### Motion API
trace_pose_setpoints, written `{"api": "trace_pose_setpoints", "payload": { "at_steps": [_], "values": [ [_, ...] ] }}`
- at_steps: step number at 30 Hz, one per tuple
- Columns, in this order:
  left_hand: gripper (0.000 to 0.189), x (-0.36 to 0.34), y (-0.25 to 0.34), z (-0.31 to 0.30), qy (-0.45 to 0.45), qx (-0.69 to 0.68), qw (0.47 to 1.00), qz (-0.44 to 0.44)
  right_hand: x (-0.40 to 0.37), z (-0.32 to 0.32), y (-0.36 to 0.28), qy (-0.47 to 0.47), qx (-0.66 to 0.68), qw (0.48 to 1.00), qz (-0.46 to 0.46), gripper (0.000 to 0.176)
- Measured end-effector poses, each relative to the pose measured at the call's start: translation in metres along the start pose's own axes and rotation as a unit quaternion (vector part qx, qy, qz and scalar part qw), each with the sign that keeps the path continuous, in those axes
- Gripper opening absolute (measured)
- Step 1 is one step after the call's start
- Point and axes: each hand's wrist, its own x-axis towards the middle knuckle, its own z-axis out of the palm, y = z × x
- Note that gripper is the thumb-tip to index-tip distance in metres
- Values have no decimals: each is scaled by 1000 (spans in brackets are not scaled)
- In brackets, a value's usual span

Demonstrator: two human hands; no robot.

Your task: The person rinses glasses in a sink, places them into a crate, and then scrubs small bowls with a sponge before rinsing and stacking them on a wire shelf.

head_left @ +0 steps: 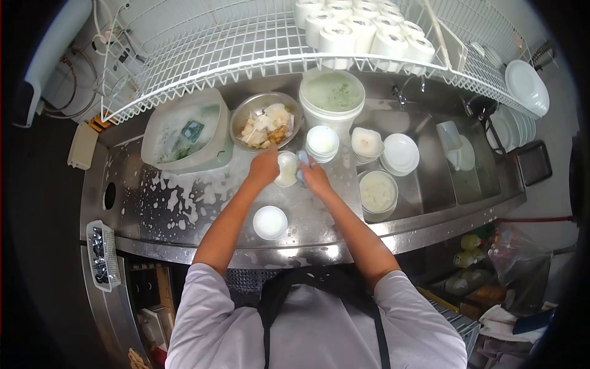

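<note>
My left hand is closed on the left side of a small white bowl, which is tilted over the steel counter. On the bowl's other side my right hand grips a pale blue cloth close to the rim. Just beyond the hands stands a metal bowl full of food scraps and crumpled white pieces. A stack of small white bowls is right behind my right hand. Nearer to me, another small white bowl sits alone on the counter.
A tub of sudsy water is at the left, with foam splashed around it. Behind the stack stands a white bucket of greenish liquid. More bowls stand at the sink on the right. A wire rack with white cups hangs above.
</note>
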Motion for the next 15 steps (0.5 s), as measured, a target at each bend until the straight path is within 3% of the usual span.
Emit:
{"api": "trace_pose_setpoints", "payload": {
  "at_steps": [1,2,4,5,8,10,13,14,15],
  "values": [
    [45,-8,5,-9,-22,16,1000,2,-28,-10,-33,24,-96,995,-25,66],
    [48,-18,8,-19,23,0,999,27,-49,-18,-58,48,-191,979,-51,64],
    [54,-39,11,-35,110,-29,991,76,-67,-22,-69,124,-239,932,-244,59],
    [58,-43,11,-39,142,-88,985,38,-73,-22,-73,158,-258,893,-334,57],
    [67,-57,8,-37,219,-259,940,-39,-80,-3,-100,120,-254,847,-452,47],
    [68,-58,-2,-18,255,-364,895,-37,-70,13,-92,65,-299,822,-481,38],
    [74,-73,-25,11,136,-459,874,-80,-53,19,-103,-2,-398,783,-478,28],
    [76,-71,-26,39,117,-662,730,-120,-51,20,-112,-22,-438,767,-469,25],
    [76,-75,-11,21,105,-687,695,-184,-53,27,-117,-9,-406,775,-485,21]
  ]
}}
